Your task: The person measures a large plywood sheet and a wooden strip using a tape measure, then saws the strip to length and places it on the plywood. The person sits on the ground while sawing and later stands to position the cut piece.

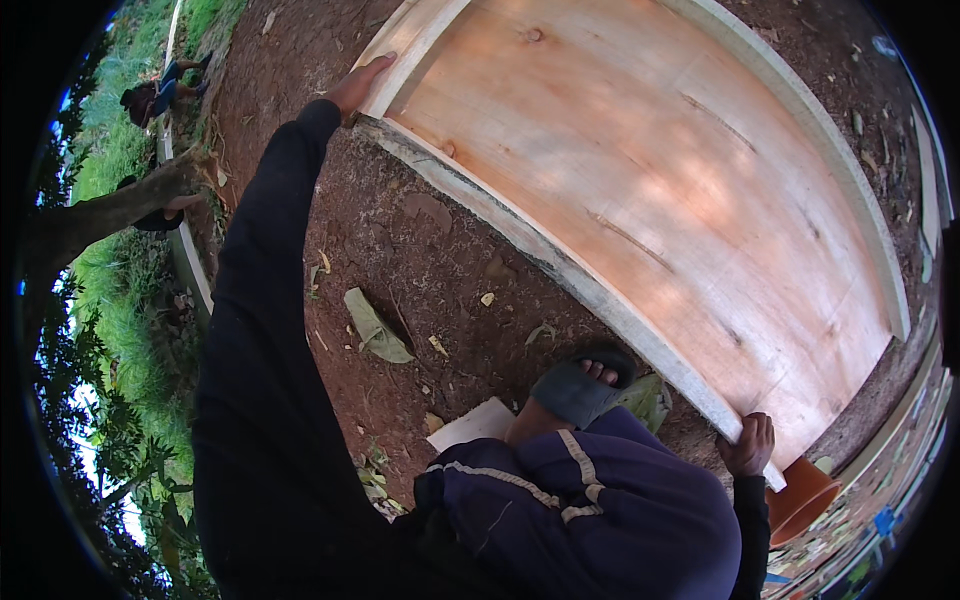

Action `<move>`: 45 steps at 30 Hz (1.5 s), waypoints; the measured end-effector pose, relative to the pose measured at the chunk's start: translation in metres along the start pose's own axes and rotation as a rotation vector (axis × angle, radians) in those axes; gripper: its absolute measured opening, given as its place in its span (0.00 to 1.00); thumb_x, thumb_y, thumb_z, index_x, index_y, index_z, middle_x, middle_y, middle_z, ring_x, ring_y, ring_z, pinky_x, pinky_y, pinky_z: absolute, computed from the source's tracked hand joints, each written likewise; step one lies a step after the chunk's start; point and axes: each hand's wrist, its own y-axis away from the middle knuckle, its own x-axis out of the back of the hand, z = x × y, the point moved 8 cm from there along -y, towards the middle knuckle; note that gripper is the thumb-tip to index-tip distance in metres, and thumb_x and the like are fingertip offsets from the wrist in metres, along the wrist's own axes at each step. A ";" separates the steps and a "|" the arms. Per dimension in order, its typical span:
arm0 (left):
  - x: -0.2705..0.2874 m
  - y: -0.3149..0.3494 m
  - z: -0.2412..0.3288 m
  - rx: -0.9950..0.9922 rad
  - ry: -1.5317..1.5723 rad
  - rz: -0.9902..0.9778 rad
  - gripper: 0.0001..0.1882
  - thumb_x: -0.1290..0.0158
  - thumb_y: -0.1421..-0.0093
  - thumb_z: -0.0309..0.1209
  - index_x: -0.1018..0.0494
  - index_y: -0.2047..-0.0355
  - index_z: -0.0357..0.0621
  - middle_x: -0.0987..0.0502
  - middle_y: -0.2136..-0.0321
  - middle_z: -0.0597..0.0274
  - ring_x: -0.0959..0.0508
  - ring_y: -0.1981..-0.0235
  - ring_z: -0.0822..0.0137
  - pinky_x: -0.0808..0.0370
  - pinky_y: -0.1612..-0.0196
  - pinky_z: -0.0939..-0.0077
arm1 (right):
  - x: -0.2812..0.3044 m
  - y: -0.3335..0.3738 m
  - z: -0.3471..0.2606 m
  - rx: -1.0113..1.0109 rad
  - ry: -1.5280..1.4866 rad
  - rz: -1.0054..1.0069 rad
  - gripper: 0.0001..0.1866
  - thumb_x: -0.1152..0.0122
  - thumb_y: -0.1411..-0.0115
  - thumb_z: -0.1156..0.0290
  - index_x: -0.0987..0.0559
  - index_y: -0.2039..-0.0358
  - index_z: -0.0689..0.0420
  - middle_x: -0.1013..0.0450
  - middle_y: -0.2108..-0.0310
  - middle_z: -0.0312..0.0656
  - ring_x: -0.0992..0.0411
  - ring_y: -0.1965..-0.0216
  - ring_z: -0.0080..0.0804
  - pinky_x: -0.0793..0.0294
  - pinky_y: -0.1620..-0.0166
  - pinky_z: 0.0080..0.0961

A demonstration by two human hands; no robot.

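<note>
A wide plywood panel (640,210) with wooden strips along its edges lies in front of me, tilted across the view. My left hand (362,88) is closed on its far left corner, a finger stretched along the end strip (420,52). At the near right corner my right hand (748,446) wraps its fingers over the rough near strip (590,290). Another strip (820,130) runs along the far edge. The undersides of the corners, and part of each hand, are hidden.
My sandalled foot (580,390) is close to the near strip. An orange-brown pot (803,500) stands beside the right corner. Leaves (376,328) and a pale board piece (477,423) lie on the reddish soil. At left are a tree trunk (110,215) and other people (165,92).
</note>
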 end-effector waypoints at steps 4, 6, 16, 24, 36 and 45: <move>0.012 -0.010 -0.006 -0.096 -0.114 0.013 0.42 0.56 0.30 0.64 0.31 0.34 0.38 0.22 0.45 0.50 0.19 0.49 0.65 0.24 0.44 0.70 | 0.000 -0.002 0.002 0.016 -0.012 0.014 0.28 0.22 0.65 0.66 0.27 0.65 0.59 0.31 0.66 0.48 0.30 0.62 0.53 0.30 0.59 0.47; 0.008 -0.011 -0.002 -0.090 -0.129 0.015 0.43 0.57 0.30 0.66 0.27 0.38 0.35 0.18 0.51 0.47 0.17 0.53 0.63 0.24 0.46 0.66 | 0.000 -0.002 0.001 0.001 -0.013 0.003 0.28 0.21 0.65 0.66 0.28 0.65 0.59 0.31 0.66 0.48 0.30 0.62 0.53 0.30 0.59 0.48; 0.015 -0.024 -0.003 -0.119 -0.256 0.066 0.42 0.58 0.29 0.64 0.33 0.31 0.41 0.22 0.45 0.52 0.18 0.51 0.66 0.20 0.49 0.70 | -0.003 0.000 0.004 0.003 -0.020 -0.013 0.29 0.21 0.67 0.67 0.27 0.65 0.59 0.31 0.65 0.48 0.30 0.62 0.53 0.30 0.59 0.46; 0.023 -0.048 -0.014 -0.143 -0.169 0.131 0.45 0.55 0.33 0.69 0.29 0.38 0.36 0.19 0.56 0.50 0.15 0.66 0.64 0.12 0.70 0.66 | -0.004 -0.001 0.000 0.017 -0.042 -0.018 0.30 0.20 0.68 0.69 0.28 0.65 0.58 0.30 0.65 0.48 0.30 0.62 0.54 0.30 0.59 0.47; 0.023 -0.041 -0.011 -0.130 -0.058 0.204 0.45 0.57 0.33 0.70 0.29 0.37 0.39 0.18 0.56 0.49 0.15 0.63 0.64 0.13 0.69 0.67 | -0.003 -0.002 -0.004 0.023 -0.044 -0.003 0.30 0.20 0.70 0.70 0.29 0.66 0.58 0.30 0.65 0.47 0.30 0.63 0.53 0.30 0.59 0.46; 0.030 -0.018 -0.010 -0.143 0.045 0.214 0.42 0.53 0.34 0.66 0.30 0.34 0.45 0.20 0.52 0.50 0.17 0.57 0.62 0.15 0.60 0.63 | -0.007 -0.002 0.001 0.016 -0.011 -0.024 0.31 0.19 0.70 0.69 0.28 0.65 0.58 0.30 0.65 0.47 0.30 0.62 0.52 0.29 0.58 0.46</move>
